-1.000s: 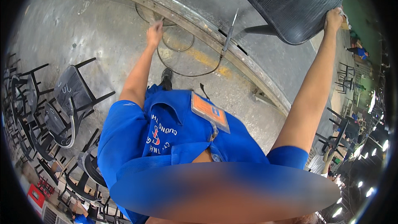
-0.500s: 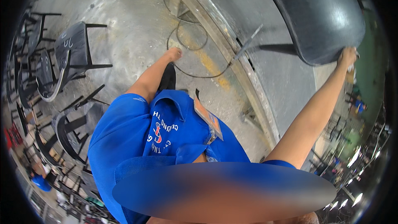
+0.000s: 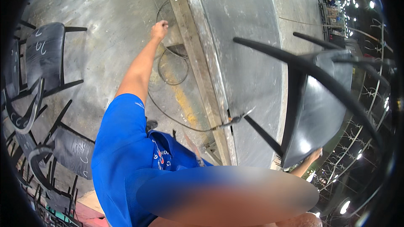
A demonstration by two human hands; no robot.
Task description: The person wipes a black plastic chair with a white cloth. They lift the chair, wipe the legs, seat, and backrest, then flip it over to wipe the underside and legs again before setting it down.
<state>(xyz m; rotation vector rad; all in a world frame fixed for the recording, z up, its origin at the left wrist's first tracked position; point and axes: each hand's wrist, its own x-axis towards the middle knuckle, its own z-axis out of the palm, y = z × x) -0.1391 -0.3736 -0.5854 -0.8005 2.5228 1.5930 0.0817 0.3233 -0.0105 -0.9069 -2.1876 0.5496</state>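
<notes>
A black chair stands tilted over the grey tabletop at the right, its dark legs and frame stretching across the view. My right hand grips the lower edge of its glossy seat; part of the hand is hidden behind it. Out to the upper left, my left hand hangs in the air above the floor near the table's wooden edge. Its fingers are loosely curled and hold nothing. On the table edge lies a thin-nozzled tool, joined to a black hose.
The grey tabletop has a worn wooden edge. Several black chairs with chalk marks stand on the concrete floor at the left. The hose coils on the floor by a yellow stripe.
The chair has turned, so its legs now show, and it has tipped over the table with my right hand still on it. My left arm has swung farther forward.
</notes>
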